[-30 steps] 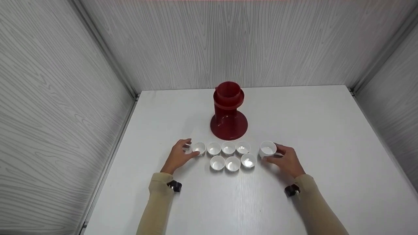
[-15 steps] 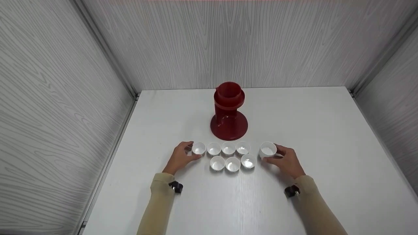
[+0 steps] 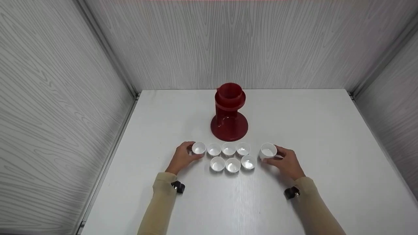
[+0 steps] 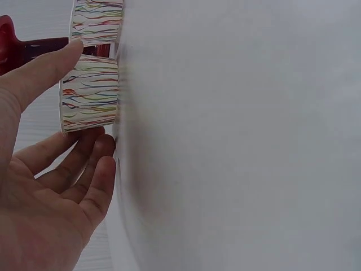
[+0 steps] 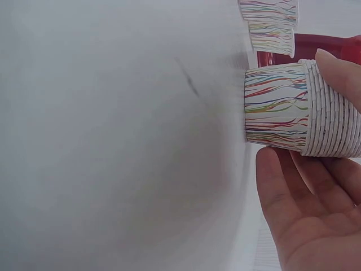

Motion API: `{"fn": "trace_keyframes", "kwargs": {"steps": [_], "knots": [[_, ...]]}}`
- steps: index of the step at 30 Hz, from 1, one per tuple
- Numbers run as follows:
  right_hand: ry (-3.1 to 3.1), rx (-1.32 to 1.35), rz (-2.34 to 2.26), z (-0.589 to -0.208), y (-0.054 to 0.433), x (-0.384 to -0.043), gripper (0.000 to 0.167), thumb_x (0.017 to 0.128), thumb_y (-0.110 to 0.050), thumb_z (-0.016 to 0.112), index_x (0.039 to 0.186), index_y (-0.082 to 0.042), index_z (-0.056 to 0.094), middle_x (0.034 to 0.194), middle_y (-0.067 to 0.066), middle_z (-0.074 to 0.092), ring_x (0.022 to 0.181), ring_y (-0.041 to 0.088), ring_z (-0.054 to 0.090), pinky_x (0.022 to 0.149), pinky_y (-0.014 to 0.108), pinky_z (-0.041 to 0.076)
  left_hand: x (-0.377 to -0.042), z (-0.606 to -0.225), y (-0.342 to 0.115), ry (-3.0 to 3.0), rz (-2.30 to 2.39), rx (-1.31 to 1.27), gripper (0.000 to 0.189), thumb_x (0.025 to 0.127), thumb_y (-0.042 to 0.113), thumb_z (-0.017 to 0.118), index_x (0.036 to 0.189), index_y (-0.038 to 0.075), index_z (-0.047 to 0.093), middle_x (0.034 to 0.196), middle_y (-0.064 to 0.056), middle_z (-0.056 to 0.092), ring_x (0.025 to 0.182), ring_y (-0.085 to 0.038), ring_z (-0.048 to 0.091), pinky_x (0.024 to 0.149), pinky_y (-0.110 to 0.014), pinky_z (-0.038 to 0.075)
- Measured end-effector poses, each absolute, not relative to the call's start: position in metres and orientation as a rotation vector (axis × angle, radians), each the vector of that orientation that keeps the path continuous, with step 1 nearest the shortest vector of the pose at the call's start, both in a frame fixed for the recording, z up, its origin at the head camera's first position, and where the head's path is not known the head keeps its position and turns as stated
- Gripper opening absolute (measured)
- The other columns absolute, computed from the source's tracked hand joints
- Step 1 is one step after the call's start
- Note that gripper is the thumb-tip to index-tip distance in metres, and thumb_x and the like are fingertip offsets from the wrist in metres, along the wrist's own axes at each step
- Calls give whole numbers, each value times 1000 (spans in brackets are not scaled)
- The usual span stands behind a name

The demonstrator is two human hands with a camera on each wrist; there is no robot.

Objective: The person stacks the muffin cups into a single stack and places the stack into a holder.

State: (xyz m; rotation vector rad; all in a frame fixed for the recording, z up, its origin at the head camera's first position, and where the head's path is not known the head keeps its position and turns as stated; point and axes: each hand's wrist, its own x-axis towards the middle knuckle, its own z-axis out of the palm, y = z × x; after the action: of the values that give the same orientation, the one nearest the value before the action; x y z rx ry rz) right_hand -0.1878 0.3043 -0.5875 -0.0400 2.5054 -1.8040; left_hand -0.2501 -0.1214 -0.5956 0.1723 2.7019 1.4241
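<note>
My left hand (image 3: 182,158) pinches a single paper cup (image 4: 90,95) with colourful wavy lines, its thumb on one side and fingers on the other. That cup stands upright at the left end of the back row of cups. On the right, my right hand (image 3: 287,162) grips a stack of nested paper cups (image 5: 276,107) with the same lines, their rims packed close together. The stack stands upright, a gap away from the rows. Between my hands, several single cups (image 3: 233,165) stand mouth up in two rows.
Behind the cups stands a red plastic stand (image 3: 229,125) with a round base and a cylindrical top. The white tabletop (image 3: 215,205) is bounded by grey wood-grain panels (image 3: 196,45) at the back and both sides.
My left fingers have closed in around the leftmost cup, moving slightly to the right. My right hand and its stack stay in place; the head view has tilted slightly.
</note>
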Motion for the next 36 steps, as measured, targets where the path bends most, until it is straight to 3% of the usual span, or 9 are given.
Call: {"fn": "trace_keyframes", "kwargs": {"steps": [8, 15, 21, 36], "knots": [[2482, -24, -1807, -586, 307, -189, 70, 77, -22, 93, 140, -11, 64, 136, 13, 68, 115, 6, 67, 96, 17, 56, -250, -595, -120, 2687, 1473, 106, 63, 82, 30, 89, 131, 1, 63, 120, -14, 69, 106, -24, 62, 94, -39, 52], [2466, -17, -1827, -585, 309, -189, 70, 78, -20, 92, 141, -10, 64, 137, 14, 68, 118, 12, 66, 96, 18, 56, -252, -590, -119, 2664, 1493, 58, 61, 83, 31, 88, 132, 4, 63, 122, -12, 69, 112, -26, 65, 102, -44, 54], [2467, -22, -1839, -587, 311, -190, 69, 77, -17, 92, 140, -8, 65, 135, 16, 68, 113, 7, 67, 94, 19, 57, -252, -586, -116, 2634, 1533, 48, 61, 82, 28, 88, 133, 4, 62, 126, -13, 69, 116, -27, 66, 105, -44, 54], [2497, -9, -1810, -587, 314, -192, 69, 77, -19, 93, 139, -9, 65, 135, 13, 69, 120, 16, 66, 94, 18, 57, -253, -561, -98, 2664, 1602, 300, 53, 82, 23, 88, 126, 0, 67, 120, -13, 71, 112, -27, 67, 99, -42, 58]]}}
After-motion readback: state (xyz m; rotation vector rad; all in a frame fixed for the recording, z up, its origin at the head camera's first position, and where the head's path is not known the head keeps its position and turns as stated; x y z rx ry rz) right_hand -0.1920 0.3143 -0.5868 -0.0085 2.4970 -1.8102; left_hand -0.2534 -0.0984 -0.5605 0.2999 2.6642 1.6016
